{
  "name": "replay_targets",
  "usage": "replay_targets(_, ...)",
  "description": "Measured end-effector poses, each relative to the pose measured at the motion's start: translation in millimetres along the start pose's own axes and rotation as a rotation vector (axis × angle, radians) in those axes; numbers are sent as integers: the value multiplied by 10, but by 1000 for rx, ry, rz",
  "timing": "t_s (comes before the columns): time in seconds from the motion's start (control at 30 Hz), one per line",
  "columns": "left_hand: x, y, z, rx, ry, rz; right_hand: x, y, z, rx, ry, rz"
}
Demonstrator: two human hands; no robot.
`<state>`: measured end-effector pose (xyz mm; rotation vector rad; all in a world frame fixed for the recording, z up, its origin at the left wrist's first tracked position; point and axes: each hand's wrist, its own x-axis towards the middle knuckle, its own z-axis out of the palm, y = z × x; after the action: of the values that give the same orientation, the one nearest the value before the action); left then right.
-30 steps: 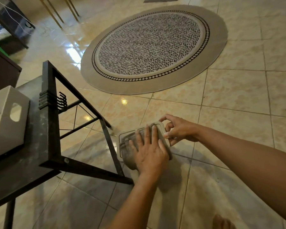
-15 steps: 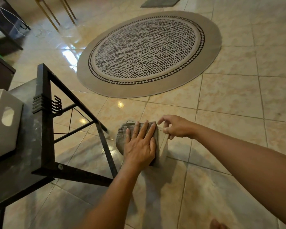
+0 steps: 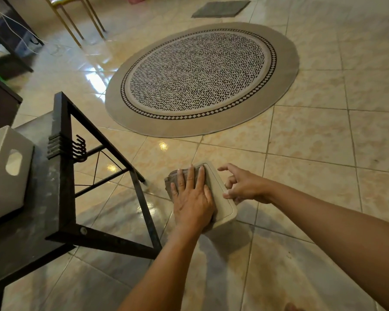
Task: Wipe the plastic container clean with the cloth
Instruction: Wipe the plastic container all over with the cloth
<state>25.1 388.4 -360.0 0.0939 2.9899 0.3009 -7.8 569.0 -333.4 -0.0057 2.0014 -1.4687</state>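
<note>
Left hand flat, fingers straight, pressing grey cloth onto left half of plastic container top. Right hand fingers curled, gripping its right edge. Container over tiled floor, beside black table corner.

The cloth under my left hand reads as soft grey-brown woven fabric, matt, with ridged layers at its edge. The plastic container, between that cloth and my right hand, is smooth pale beige plastic with a dull satin sheen. Below both hands the floor is glazed tile, mottled cream, glossy enough to mirror lights. Left of my left hand, the worktop is dark and matt, streaked with pale scuffs. Its frame looks like black-painted metal, flat in finish. The bin on it is smooth white plastic. Beyond the hands, the round rug is matt textile.
</note>
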Motion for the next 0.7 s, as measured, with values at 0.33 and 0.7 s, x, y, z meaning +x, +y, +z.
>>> replay_targets(0.33,-61,-157,-218,15,-75,211,18,-5,-54,70,-63,-16)
replay_targets(0.7,-221,134,10,59,-11,58,44,5,-67,106,-81,3)
